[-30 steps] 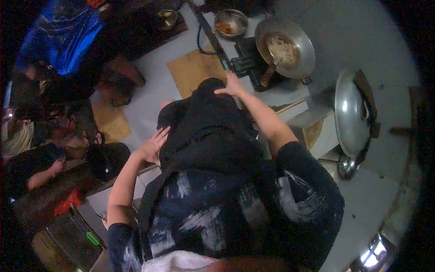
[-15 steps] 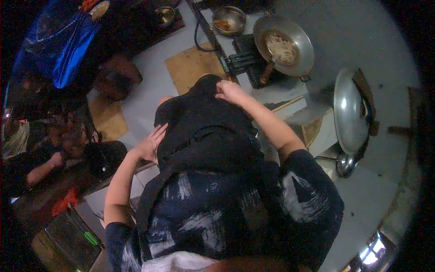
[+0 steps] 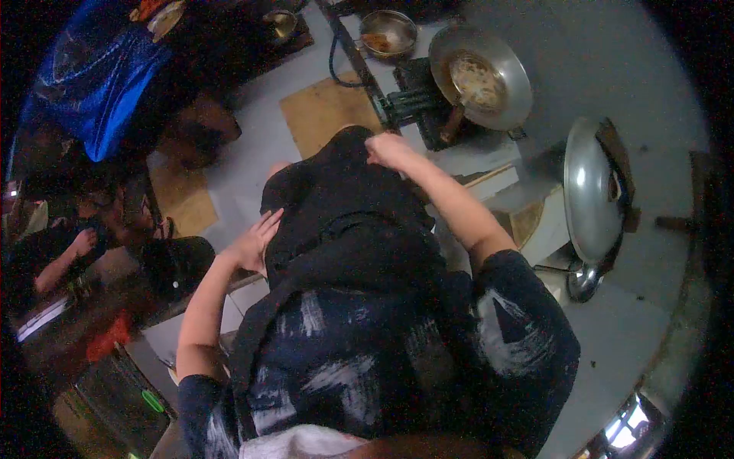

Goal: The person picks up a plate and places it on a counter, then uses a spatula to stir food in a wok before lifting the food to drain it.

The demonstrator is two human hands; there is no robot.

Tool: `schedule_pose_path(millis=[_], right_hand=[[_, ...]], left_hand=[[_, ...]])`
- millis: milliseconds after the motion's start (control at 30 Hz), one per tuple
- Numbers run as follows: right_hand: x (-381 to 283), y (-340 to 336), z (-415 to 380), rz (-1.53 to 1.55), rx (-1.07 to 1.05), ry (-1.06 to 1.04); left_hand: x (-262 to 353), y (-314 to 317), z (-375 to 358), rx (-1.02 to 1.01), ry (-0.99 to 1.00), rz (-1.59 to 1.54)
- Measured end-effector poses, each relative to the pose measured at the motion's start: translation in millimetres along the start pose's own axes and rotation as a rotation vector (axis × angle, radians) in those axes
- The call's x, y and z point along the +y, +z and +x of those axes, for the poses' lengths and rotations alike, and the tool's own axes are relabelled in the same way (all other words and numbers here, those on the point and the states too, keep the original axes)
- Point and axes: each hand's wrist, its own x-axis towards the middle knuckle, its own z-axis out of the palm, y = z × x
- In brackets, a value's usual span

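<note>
Black cloth, apparently an apron (image 3: 336, 191), covers my lap and knees. My left hand (image 3: 248, 243) lies on the side of this cloth near my thigh, fingers spread, holding nothing. Near my knee, my right hand (image 3: 388, 151) rests against the cloth's edge with its fingers curled in. Whether cloth or anything else is inside those fingers is hidden. Beyond my right hand, a wok (image 3: 512, 84) with brownish residue or liquid in it sits by a dark burner (image 3: 419, 103). A wooden handle (image 3: 453, 122) reaches out over its near rim.
A metal bowl (image 3: 401, 34) with orange-brown food stands at the top. A large domed lid (image 3: 585, 199) leans at the right, beside a ladle (image 3: 585, 284). At the left, another person's hand (image 3: 84, 242) is near dark clutter. A blue bag (image 3: 107, 92) is at upper left.
Both my hands stay in place. The other person's hand at the left has risen a little, and a bright pale strip now shows below it. The blue bag's lower edge has shifted slightly.
</note>
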Motion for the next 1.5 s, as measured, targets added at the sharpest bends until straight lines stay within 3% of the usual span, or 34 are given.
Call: schedule_pose_path(millis=[200, 267, 400, 467, 533, 567, 633, 767, 900, 933, 1000, 1067, 1133, 1200, 1300, 1500], right_hand=[[13.0, -1.0, 23.0, -0.041, 0.026, 0.089], [16.3, -10.7, 26.0, 0.13, 0.018, 0.083], [0.8, -18.1, 11.5, 0.101, -0.161, 0.06], [-0.4, 8.7, 5.3, 0.042, -0.056, 0.053], [2.6, 12.8, 4.6, 0.025, 0.245, -0.011], [9.1, 15.8, 7.6, 0.025, 0.245, -0.012], [26.7, 19.9, 17.6, 0.117, 0.181, 0.078], [11.7, -25.6, 0.3, 0.156, -0.004, 0.046], [-0.6, 2.0, -9.8, 0.028, -0.103, 0.068], [4.1, 6.0, -6.9, 0.026, -0.1, 0.067], [9.1, 8.3, -2.8, -0.082, 0.158, 0.013], [12.2, -0.7, -2.3, -0.055, 0.159, 0.028], [10.7, -18.4, -1.5, 0.139, -0.024, 0.099], [2.1, -26.6, -8.1, 0.072, -0.005, 0.074], [-4.2, -11.1, -8.4, -0.094, -0.162, 0.087], [13.7, 3.9, 4.1, -0.011, 0.006, 0.102]], left_hand=[[4.5, -2.0, 1.4, -0.041, -0.043, 0.03], [-0.8, 3.5, -1.1, -0.015, -0.042, 0.009], [-1.1, 2.2, -1.2, 0.02, -0.014, -0.055], [0.5, 1.2, 0.4, -0.011, -0.021, -0.024], [2.6, -0.2, 0.0, -0.044, -0.034, 0.004], [4.6, -0.5, 0.3, -0.038, -0.041, -0.011], [4.3, -0.1, 0.8, -0.032, -0.049, -0.027], [1.4, 3.6, -1.5, -0.024, -0.046, -0.037], [5.2, -0.1, 0.2, -0.039, -0.04, -0.019], [2.6, 2.2, 0.3, -0.037, -0.04, -0.017], [0.8, 5.3, -0.1, 0.029, 0.037, 0.006], [3.6, 3.9, -0.5, -0.003, 0.0, 0.024], [2.6, 3.9, -0.9, -0.04, -0.041, 0.034], [-5.6, 8.8, -0.5, 0.027, 0.004, -0.032], [-9.7, 12.7, -0.1, 0.039, 0.034, -0.047], [-8.8, 13.7, -0.8, 0.014, 0.033, -0.045]])
